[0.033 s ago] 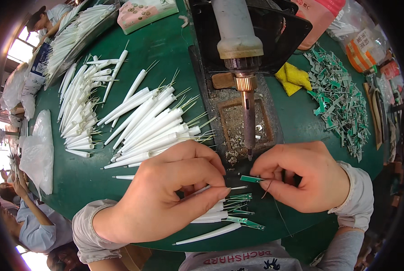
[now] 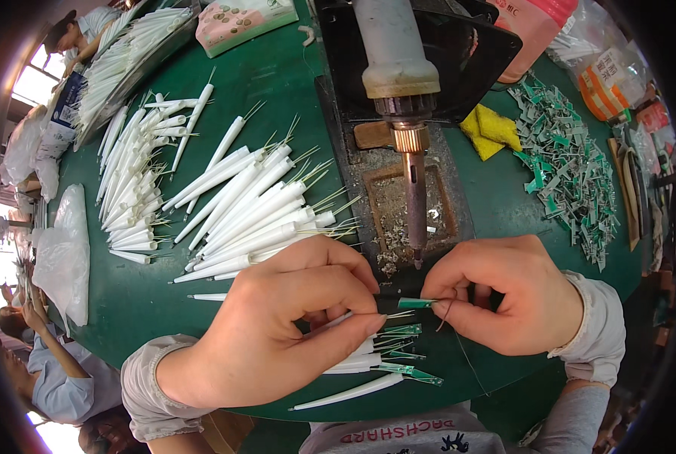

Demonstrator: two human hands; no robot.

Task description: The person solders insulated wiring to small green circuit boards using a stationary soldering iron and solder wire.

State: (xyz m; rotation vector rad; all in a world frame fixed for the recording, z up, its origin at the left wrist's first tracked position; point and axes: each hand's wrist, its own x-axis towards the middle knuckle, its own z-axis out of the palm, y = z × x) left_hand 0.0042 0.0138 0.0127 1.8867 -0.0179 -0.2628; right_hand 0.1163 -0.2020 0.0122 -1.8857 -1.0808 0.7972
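Note:
My left hand [image 2: 293,318] pinches a white tapered tube, mostly hidden by the fingers; its thin wire leads [image 2: 400,314] stick out to the right past the fingertips. Between thumb and forefinger, my right hand [image 2: 504,295] grips a small green circuit board [image 2: 413,303], whose free end lies just above those leads. A thin brownish wire [image 2: 445,315] curves from the right fingertips. Above the hands, a soldering iron [image 2: 413,174] is fixed with its tip down, apart from the board. Below the left hand lie several white tubes [image 2: 353,395] with green boards [image 2: 421,376] at their wire ends.
White tubes [image 2: 255,204] with wire leads are piled at the left. Loose circuit boards [image 2: 565,166] heap at the right, near a yellow sponge [image 2: 491,132]. A residue-filled tray [image 2: 451,197] sits under the iron. A plastic bag [image 2: 64,253] lies at the left edge; other people sit beyond.
The circuit board in my right hand has shifted slightly left and levelled out, its free end nearer the wire leads. My left hand looks almost unmoved.

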